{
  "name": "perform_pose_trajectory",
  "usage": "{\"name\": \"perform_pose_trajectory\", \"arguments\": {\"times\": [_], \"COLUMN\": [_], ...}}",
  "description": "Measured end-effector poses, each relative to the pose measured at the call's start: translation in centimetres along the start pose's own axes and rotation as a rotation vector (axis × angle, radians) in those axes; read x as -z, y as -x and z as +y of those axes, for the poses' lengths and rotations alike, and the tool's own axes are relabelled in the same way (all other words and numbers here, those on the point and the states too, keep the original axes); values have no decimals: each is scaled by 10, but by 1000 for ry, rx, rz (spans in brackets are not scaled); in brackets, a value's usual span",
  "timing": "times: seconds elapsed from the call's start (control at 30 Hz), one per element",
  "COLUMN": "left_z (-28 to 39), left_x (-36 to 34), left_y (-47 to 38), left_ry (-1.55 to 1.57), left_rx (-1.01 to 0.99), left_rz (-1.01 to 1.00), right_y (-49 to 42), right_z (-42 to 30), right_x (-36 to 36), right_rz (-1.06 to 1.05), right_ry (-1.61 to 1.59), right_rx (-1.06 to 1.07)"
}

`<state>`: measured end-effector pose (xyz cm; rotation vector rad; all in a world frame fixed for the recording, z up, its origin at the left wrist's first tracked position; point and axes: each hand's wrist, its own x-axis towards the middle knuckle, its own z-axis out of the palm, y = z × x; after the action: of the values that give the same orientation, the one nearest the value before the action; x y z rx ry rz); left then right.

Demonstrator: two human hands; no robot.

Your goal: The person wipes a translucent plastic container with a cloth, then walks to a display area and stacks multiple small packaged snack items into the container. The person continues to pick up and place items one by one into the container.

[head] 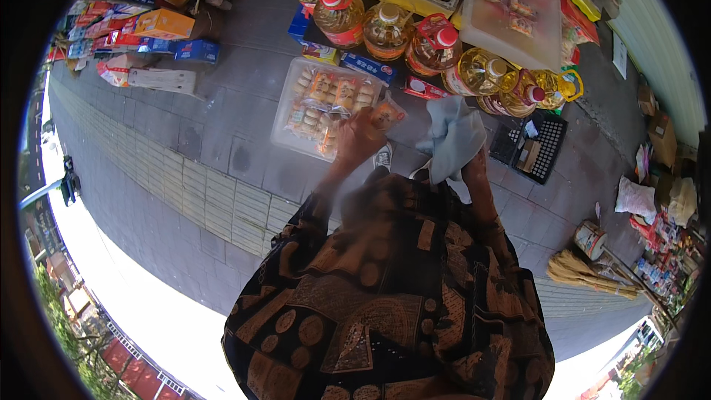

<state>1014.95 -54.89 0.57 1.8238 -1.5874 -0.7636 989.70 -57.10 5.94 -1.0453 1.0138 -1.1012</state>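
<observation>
My left hand [358,136] holds a clear wrapped packet of small pastries [387,113], orange and white, by its edge. Beneath and beside that hand lies a shallow translucent plastic tray [282,122] with several similar packets [345,94] in it. At the right, a light grey-blue cloth [454,136] hangs from my right hand [474,165]; the cloth hides most of the fingers. Beyond both hands stands a row of large cooking oil bottles [383,30]. Another translucent tray [472,28], with a few packets inside, rests behind them.
A black plastic crate [541,178] lies on the paving right of the cloth. Colourful cartons [197,51] are stacked at the upper left. Small boxes [367,68] stand before the bottles. A straw broom [583,275] and bagged goods [635,198] lie at the right.
</observation>
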Motion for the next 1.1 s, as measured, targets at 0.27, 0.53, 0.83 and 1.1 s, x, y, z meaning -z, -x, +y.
{"name": "perform_pose_trajectory", "arguments": {"times": [0.27,0.53,0.83,1.1], "left_z": [96,133,169,210], "left_x": [-38,-64,-69,-81], "left_y": [-2,5,-2,-17], "left_ry": [47,-86,61,169], "left_rx": [-493,-560,-639,-827], "left_rz": [-80,-205,-390,-388], "right_y": [7,4,20,30], "right_z": [3,37,-25,-75], "right_x": [-9,79,107,123], "right_rz": [83,-54,84,253], "right_ry": [1294,858,-290,-301], "right_rx": [454,105,-177,-56]}}
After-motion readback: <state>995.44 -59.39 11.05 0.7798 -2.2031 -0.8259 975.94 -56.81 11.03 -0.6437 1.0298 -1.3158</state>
